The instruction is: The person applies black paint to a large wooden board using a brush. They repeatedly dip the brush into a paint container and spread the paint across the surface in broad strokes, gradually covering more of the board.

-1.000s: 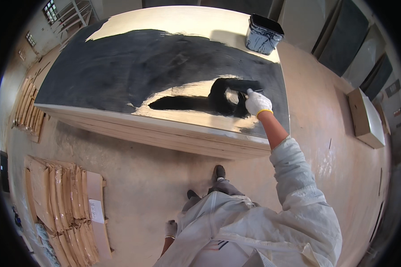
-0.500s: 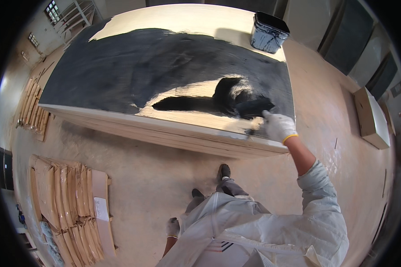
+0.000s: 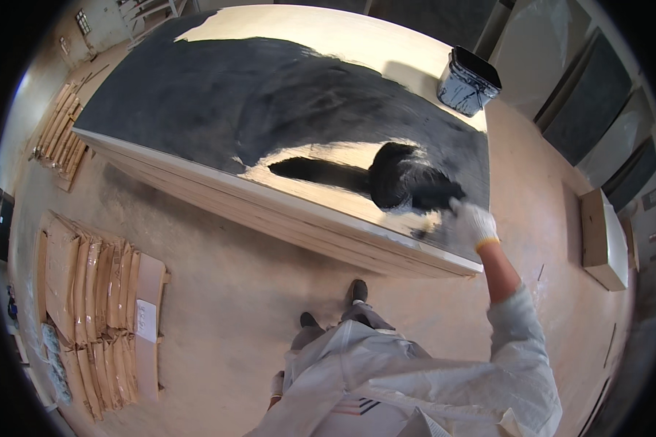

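Right hand (image 3: 475,222) clamped on brush (image 3: 431,221), bristles on board (image 3: 197,102) near front edge. Left hand (image 3: 277,383) low by hip, grip unclear. Best to stroke evenly, overlap wet black, cover bare strip.

I see a big pale wood panel (image 3: 357,44) lying flat on a stack of boards, most of its top coated black; bare strip left along far edge and a bare patch near the front-right w/ a wet black blob in the middle. Paint tool (image 3: 428,218) sits at the near-right edge, touching the surface at the bare patch; too blurred to tell brush vs roller.
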{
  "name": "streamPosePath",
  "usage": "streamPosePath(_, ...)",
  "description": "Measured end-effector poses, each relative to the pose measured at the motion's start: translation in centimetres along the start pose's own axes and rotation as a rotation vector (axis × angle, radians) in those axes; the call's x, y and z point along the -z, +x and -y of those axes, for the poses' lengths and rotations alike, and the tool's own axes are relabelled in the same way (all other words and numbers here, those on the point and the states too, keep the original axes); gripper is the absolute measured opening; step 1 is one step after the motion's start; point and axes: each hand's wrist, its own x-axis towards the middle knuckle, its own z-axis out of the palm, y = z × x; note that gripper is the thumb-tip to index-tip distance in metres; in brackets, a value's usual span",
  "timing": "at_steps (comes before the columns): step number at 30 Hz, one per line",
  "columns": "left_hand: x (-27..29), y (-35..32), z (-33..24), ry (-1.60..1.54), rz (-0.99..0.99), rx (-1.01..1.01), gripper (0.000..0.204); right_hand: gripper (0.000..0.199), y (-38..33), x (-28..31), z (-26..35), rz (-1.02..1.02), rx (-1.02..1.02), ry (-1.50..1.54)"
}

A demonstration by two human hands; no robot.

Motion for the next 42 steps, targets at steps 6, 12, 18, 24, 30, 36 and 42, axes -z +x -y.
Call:
streamPosePath(6, 2.6, -0.6, 1.2, 0.177, 0.075, 0.070, 0.031, 0.040, 8.2, -2.1, 8.2, -0.239, 0.106, 0.087)
streamPosePath(12, 1.5, -2.2, 2.7, 0.094, -0.035, 0.219, 0.028, 0.047, -0.1, -1.0, 5.6, -0.017, 0.147, -0.074)
streamPosePath(18, 1.6, -0.3, 2.0, 0.166, 0.080, 0.094, 0.031, 0.049, 9.2, 0.0, 11.8, -0.212, 0.151, 0.024)
streamPosePath(24, 1.1, -1.0, 2.5, -0.118, -0.140, 0.166, 0.029, 0.056, -1.8, -0.1, 10.3, 0.048, 0.232, -0.124)
streamPosePath(30, 0.0, -3.2, 4.4, -0.033, 0.016, 0.213, 0.030, 0.048, -1.0, -2.4, 0.6, -0.042, -0.052, -0.043)
streamPosePath(36, 1.9, -2.1, 4.0, -0.145, -0.093, 0.188, 0.031, 0.047, -7.4, -3.4, 3.8, -0.003, 0.030, -0.073)
streamPosePath(42, 4.4, 0.2, 4.7, -0.165, -0.072, 0.082, 0.031, 0.048, -7.4, -3.4, 4.6, -0.024, -0.122, -0.022)
